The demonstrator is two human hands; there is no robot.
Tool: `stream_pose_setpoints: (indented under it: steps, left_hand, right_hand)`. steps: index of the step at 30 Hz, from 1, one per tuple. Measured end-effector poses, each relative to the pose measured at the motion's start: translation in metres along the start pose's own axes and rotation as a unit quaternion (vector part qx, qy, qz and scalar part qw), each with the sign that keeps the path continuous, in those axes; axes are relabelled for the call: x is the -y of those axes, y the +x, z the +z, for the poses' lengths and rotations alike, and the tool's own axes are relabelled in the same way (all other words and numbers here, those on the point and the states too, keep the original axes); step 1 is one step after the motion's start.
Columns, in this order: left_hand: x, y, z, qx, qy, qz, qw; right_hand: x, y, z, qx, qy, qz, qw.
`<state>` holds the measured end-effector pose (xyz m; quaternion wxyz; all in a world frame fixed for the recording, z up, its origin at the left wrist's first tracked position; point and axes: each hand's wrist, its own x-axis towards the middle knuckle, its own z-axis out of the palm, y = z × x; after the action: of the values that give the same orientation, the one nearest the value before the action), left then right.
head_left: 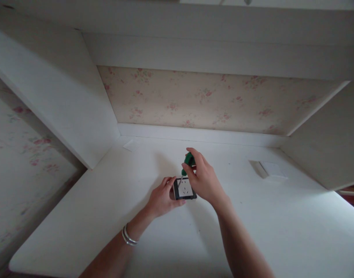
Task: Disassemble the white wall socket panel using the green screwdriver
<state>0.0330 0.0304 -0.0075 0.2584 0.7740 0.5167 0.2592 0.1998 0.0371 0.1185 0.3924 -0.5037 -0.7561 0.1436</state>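
A wall socket with a white slotted face and a dark frame is near the middle of the white desk. My left hand grips it by its left side, fingers at the far edge and thumb at the near one. In my right hand is a screwdriver with a green handle, closed between thumb and fingers. Its thin shaft slants down to the left part of the socket's frame. Whether the tip sits in a screw is too small to tell. The right hand covers part of the socket's right side.
A white box-like piece lies on the desk to the right. Toward the back left is a thin, flat white plate. White panels enclose the desk at the left and right, with floral wallpaper behind and a shelf overhead.
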Motion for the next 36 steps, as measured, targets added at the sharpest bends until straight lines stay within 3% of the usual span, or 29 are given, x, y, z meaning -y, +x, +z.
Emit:
stream_pose_setpoints:
  steps: [17, 25, 31, 36]
  left_hand:
    - [-0.001, 0.0, 0.001, 0.0, -0.002, -0.007, 1.0]
    - [0.0, 0.0, 0.003, -0.011, -0.003, 0.002, 1.0]
    - [-0.003, 0.0, 0.001, -0.01, 0.007, -0.002, 1.0]
    - [-0.003, -0.001, -0.001, -0.013, 0.005, 0.001, 1.0]
  right_hand:
    - [-0.005, 0.001, 0.0, -0.009, 0.005, 0.015, 1.0]
    - [0.013, -0.006, -0.013, 0.092, 0.024, -0.048, 0.994]
    - [0.018, -0.006, -0.005, 0.013, -0.052, -0.046, 0.998]
    - [0.021, -0.008, 0.0, 0.043, -0.013, -0.01, 0.999]
